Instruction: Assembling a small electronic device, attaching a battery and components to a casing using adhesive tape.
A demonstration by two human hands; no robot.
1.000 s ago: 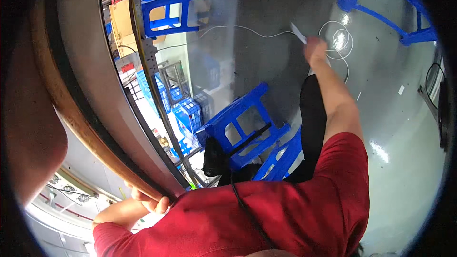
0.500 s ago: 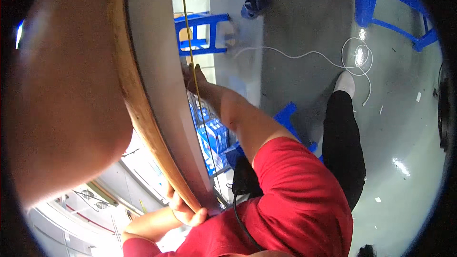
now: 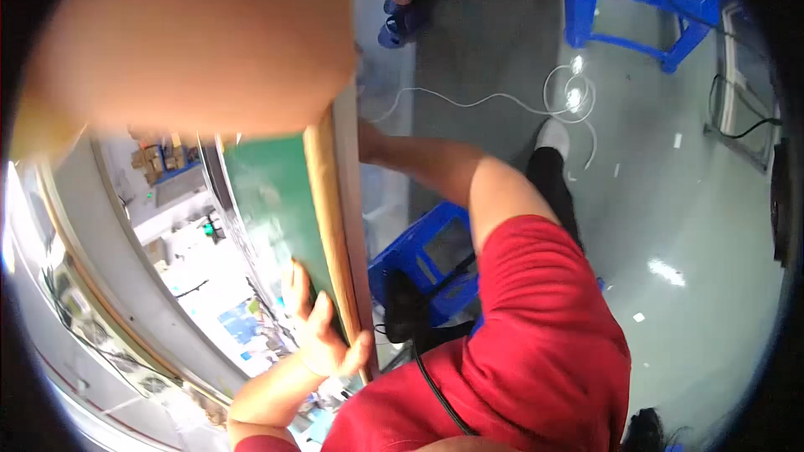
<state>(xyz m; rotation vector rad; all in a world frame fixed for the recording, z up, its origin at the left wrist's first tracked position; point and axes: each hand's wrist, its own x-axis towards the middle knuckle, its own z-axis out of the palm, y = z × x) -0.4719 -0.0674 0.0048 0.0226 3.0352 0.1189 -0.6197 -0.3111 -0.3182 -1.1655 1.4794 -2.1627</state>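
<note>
My left hand (image 3: 322, 331) grips the wooden edge (image 3: 328, 218) of a table with a green mat (image 3: 268, 201); the fingers lie on the mat and the thumb wraps over the edge. My right arm reaches forward along the table's side. Of my right hand (image 3: 368, 141) only the wrist end shows at the table edge, the fingers being hidden behind it. A large blurred orange shape (image 3: 193, 42) fills the upper left, very close to the camera. I wear a red shirt (image 3: 536, 343).
A blue plastic stool (image 3: 423, 255) stands below the table by my legs. A white cable (image 3: 569, 92) lies coiled on the grey floor. Another blue stool (image 3: 645, 25) and a person's feet in blue sandals (image 3: 402, 21) are at the top.
My right arm swung from a white object near the floor cable over to the table edge. The view turned toward the table, and the green mat came into sight. My left hand stayed on the edge.
</note>
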